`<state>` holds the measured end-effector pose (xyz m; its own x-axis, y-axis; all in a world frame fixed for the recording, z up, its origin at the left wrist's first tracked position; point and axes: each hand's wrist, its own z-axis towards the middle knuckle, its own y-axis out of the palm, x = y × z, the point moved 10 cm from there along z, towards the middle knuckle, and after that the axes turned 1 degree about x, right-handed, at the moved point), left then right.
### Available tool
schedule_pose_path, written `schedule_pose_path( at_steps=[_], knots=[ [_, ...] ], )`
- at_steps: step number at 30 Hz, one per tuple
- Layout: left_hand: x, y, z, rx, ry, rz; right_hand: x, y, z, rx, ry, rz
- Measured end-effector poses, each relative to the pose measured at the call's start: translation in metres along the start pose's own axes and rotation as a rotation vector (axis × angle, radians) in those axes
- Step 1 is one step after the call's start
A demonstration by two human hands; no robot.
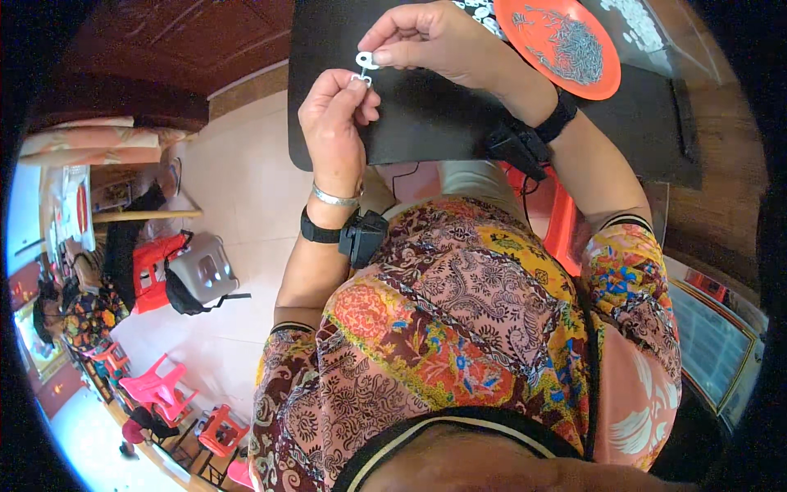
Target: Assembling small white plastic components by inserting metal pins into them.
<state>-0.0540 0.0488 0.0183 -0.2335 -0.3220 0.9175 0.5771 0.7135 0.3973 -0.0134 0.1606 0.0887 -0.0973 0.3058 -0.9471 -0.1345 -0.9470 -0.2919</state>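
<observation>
Above the near left part of the black tabletop point(443, 123), my two hands meet, fingertips almost touching. Between thumb and fingers, my right hand point(438, 45) pinches a small white ring-shaped plastic clip point(366, 60). Just below it, my left hand point(334, 115) is closed on another small white plastic piece point(361, 79), mostly covered by the fingertips. A thin grey metal pin point(364, 71) shows between the two white pieces; which hand grips it I cannot tell. Beyond my right forearm, an orange plate point(601, 88) holds many loose grey metal nails point(580, 53).
White plastic pieces point(479, 12) lie left of the plate, and more white pieces point(635, 25) lie to its right. Red stools point(221, 430) and a grey-seated chair point(203, 266) stand on the pale floor at left. Farther off at lower left is another person point(139, 426).
</observation>
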Motion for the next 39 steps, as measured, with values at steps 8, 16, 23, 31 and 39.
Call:
schedule_pose_path(
  at_steps=[8,16,23,31,39],
  knots=[
    [-0.001,0.001,-0.001,-0.006,0.009,0.04,-0.006,0.007,-0.004,0.002,-0.019,-0.15],
    [-0.003,0.005,-0.005,0.006,0.001,0.052,0.004,-0.004,-0.007,0.034,0.035,0.045],
    [-0.002,0.008,-0.008,-0.003,0.002,0.048,-0.003,-0.002,-0.013,0.016,0.008,0.026],
    [-0.002,0.01,-0.008,-0.001,0.027,0.049,-0.007,-0.003,-0.015,0.041,-0.04,0.022],
    [-0.002,0.01,-0.008,0.008,0.008,0.051,-0.019,-0.002,-0.015,0.048,-0.181,-0.11]
  ],
)
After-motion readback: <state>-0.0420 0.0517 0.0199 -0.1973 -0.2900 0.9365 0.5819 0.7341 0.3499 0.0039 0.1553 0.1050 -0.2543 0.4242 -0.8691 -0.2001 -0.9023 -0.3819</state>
